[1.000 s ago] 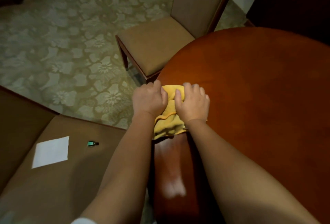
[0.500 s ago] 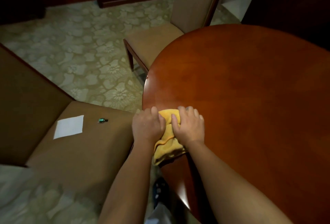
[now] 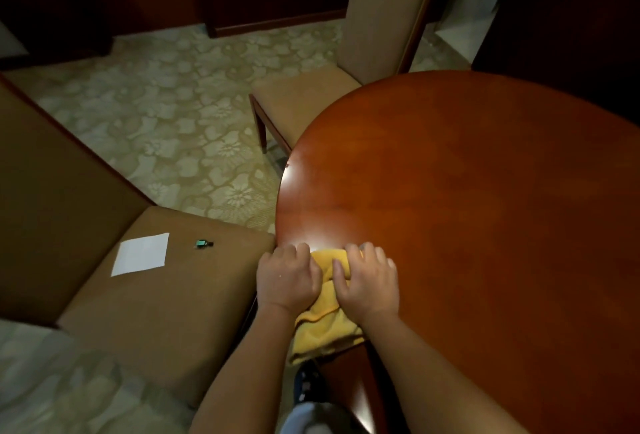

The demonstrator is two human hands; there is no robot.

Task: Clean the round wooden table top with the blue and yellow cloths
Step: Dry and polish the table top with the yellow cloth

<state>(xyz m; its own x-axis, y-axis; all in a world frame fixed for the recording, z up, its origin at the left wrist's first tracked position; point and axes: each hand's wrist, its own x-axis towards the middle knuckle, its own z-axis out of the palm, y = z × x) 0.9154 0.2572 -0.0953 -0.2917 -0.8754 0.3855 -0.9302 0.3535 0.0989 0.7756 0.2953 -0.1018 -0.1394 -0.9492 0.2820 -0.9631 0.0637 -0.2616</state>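
Cloth (image 3: 323, 326) seemingly gripped between hands.

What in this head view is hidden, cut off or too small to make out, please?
- Blue cloth: not visible anywhere in the head view.
- Yellow cloth: middle covered by left hand and right hand.
- Table top: right side cut off by the frame edge.
- Small green object on chair seat: too small to identify.

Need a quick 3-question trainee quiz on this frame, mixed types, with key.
1. True or false: both hands grip the yellow cloth.
2. The cloth lies: A) at the table middle B) at its near edge C) on a chair.
3. Fill in: on the near chair seat, beside the white paper, lies a small ____ object.

Key: 1 true: left hand and right hand hold it. 2 B. 3 green.
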